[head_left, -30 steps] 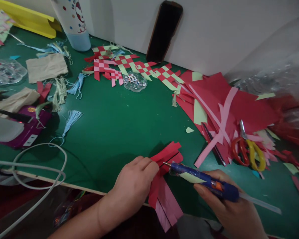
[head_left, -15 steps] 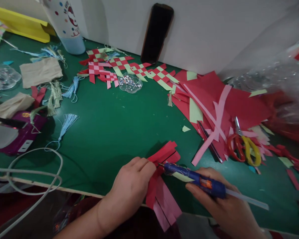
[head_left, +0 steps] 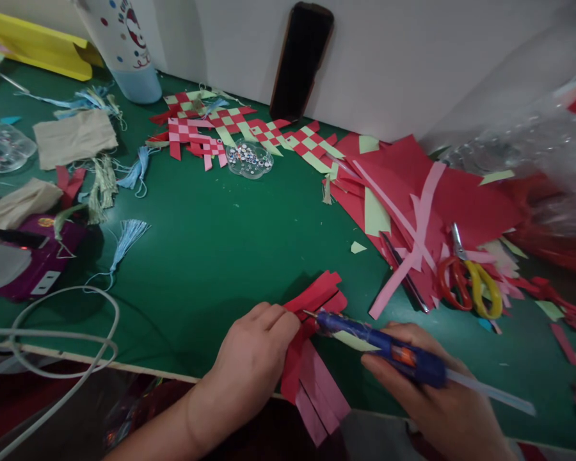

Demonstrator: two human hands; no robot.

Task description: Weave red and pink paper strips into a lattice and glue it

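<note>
Glue gun (head_left: 384, 344) nudged R | ppr strips (head_left: 312, 369) red/pink, btm ends splayed

I look down at a green tabletop (head_left: 221, 243). Along its back edge I make out a bottle (head_left: 137, 80), woven paper pieces (head_left: 312, 142) and a tilted phone (head_left: 301, 61); toward the right edge, red paper (head_left: 475, 198) and scissors (head_left: 461, 256); toward the left, tassels (head_left: 130, 235), cloth (head_left: 75, 137) and a purple socket box (head_left: 70, 240).
</note>
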